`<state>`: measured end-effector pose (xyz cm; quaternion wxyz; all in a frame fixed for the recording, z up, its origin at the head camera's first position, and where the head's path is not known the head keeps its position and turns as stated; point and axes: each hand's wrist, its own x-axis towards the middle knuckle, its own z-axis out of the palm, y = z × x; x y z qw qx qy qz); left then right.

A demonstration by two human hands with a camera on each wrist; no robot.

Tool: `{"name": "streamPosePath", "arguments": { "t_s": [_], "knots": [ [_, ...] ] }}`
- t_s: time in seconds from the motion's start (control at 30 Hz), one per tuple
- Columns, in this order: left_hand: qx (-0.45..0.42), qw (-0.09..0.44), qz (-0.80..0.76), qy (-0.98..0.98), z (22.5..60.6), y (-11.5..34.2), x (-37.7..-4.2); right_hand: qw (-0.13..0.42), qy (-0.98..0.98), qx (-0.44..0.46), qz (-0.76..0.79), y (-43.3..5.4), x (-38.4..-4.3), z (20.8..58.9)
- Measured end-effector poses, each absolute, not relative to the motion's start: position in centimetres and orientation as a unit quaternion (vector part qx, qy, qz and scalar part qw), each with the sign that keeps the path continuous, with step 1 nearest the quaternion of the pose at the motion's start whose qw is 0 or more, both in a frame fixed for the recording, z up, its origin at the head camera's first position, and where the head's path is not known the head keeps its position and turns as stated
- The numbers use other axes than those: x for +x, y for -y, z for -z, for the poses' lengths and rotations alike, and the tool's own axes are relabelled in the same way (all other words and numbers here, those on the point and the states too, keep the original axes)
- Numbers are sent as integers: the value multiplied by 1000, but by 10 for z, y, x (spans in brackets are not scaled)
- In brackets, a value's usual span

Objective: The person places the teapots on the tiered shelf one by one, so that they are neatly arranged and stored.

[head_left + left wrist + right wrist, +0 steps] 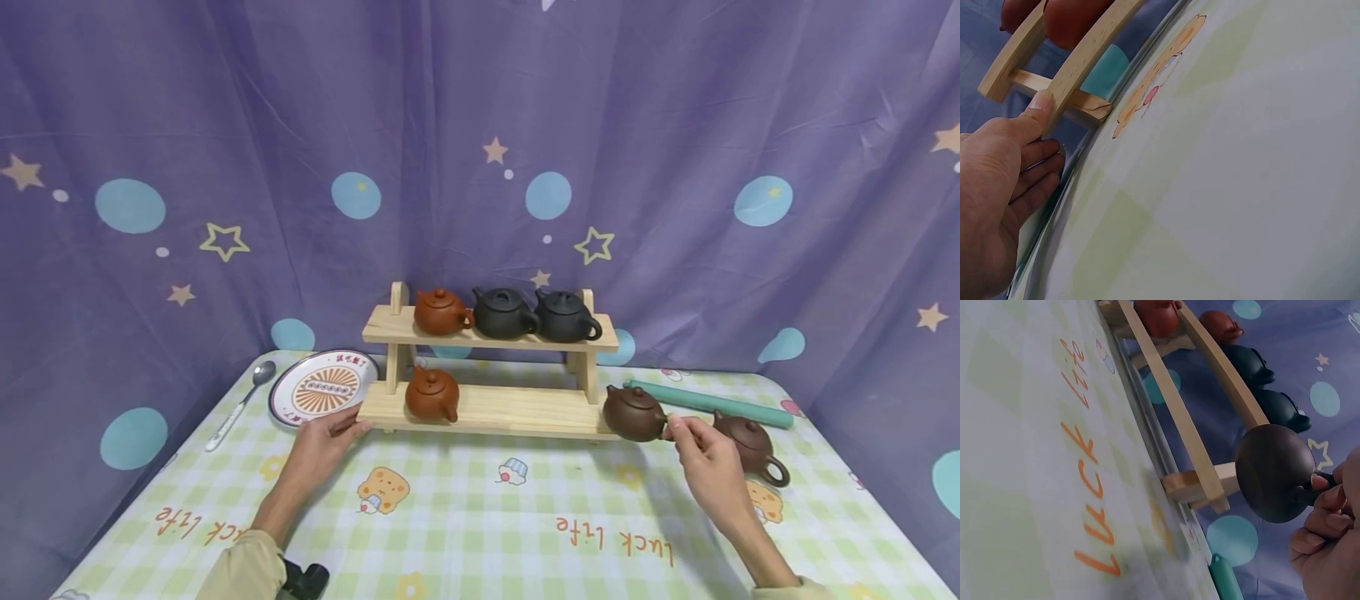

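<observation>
By its handle, my right hand (708, 462) holds a dark brown teapot (634, 414) up at the right end of the two-tier wooden shelf (517, 408). The right wrist view shows this teapot's rounded body (1275, 474), with fingers curled round the handle. My left hand (321, 448) grips the shelf's lower left end, thumb (1041, 103) against the board's edge. An orange-brown teapot (432, 395) sits on the lower board. Along the upper board stand another orange-brown teapot (441, 312) and two black teapots (501, 314).
Another dark brown teapot (752, 450) stands on the checked tablecloth (480, 533), just beyond my right hand. Behind it lies a green rod (712, 403). To the left are a patterned plate (281, 400) and a spoon (238, 410). A purple curtain (480, 100) hangs behind the table.
</observation>
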<state>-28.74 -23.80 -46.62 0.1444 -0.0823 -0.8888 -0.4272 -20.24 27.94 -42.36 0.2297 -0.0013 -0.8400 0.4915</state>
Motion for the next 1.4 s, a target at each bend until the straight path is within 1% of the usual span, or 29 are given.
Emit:
{"name": "streamPosePath", "arguments": {
  "t_s": [0.5, 0.8, 1.4],
  "knots": [
    [-86, 148, 427, 888, 467, 237, -289, 251, 818, 45, -516, -248, -215, 427],
    [-86, 148, 433, 885, 468, 238, -289, 239, 814, 69, -526, -229, -224, 427],
    [-79, 142, 430, 888, 465, 237, -287, 245, 796, 95, -545, -186, -247, 435]
  ]
}}
